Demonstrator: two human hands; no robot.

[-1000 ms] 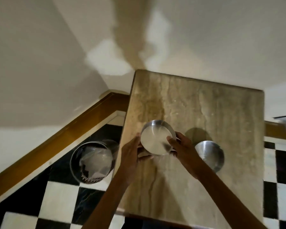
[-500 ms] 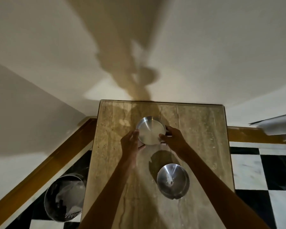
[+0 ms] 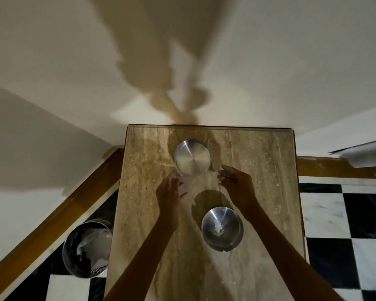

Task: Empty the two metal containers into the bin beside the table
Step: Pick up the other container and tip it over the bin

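A flat-bottomed metal container [image 3: 192, 157] stands on the far part of the marble table [image 3: 258, 192], its inside bare and shiny. A rounder metal bowl [image 3: 222, 228] sits nearer me with a small heap of white crumbs in its bottom. My left hand [image 3: 170, 193] and my right hand [image 3: 237, 181] hover just in front of the far container, fingers apart, touching nothing. A round metal bin [image 3: 86, 248] lined with a plastic bag stands on the floor at the table's left side.
The table is pushed against a cream wall. Black and white checkered floor tiles [image 3: 345, 224] lie on both sides, edged by a wooden skirting board [image 3: 74, 203]. A pale object [image 3: 365, 156] juts in at the right edge.
Both hands have let go of the flat-bottomed container, which now rests on the table's far part, and have drawn back toward me. The view has swung away from the bin.
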